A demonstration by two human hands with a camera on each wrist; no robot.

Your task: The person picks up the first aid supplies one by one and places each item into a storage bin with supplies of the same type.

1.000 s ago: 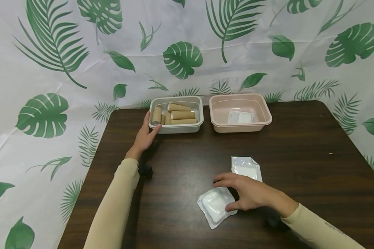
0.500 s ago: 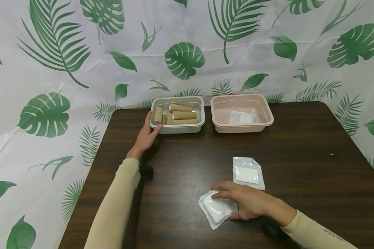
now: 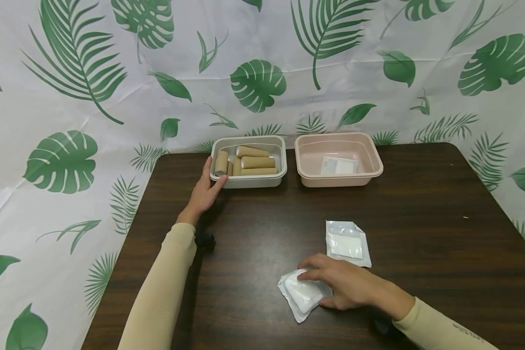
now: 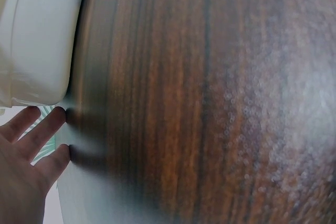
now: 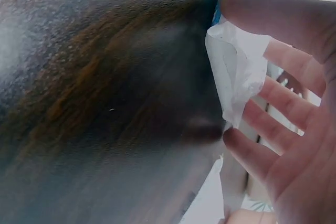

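Note:
In the head view my left hand (image 3: pixel 202 194) touches the left front corner of the pale grey bin (image 3: pixel 253 182), thumb at its front and fingers along its side. Seen from the left wrist, its fingers (image 4: pixel 44 128) are extended beside the bin wall (image 4: pixel 44 40). My right hand (image 3: pixel 347 284) grips the right part of a puffy white gauze pad packet (image 3: pixel 304 294) on the table. In the right wrist view the thumb lies on one side of the packet (image 5: pixel 231 66) and the fingers on the other. A second, flatter gauze pad packet (image 3: pixel 347 243) lies just behind that hand.
Several brown cardboard tubes (image 3: pixel 258 162) lie in the grey bin. To its right stands a pink bin (image 3: pixel 339 181) with white packets (image 3: pixel 339 165) inside. Both bins stand at the back of the dark wooden table (image 3: pixel 245 223), before a leaf-patterned cloth (image 3: pixel 192 112).
My right hand has come down and nearer over the puffy packet, its fingers now on it, uncovering more of the flat packet. My left hand has stayed at the grey bin.

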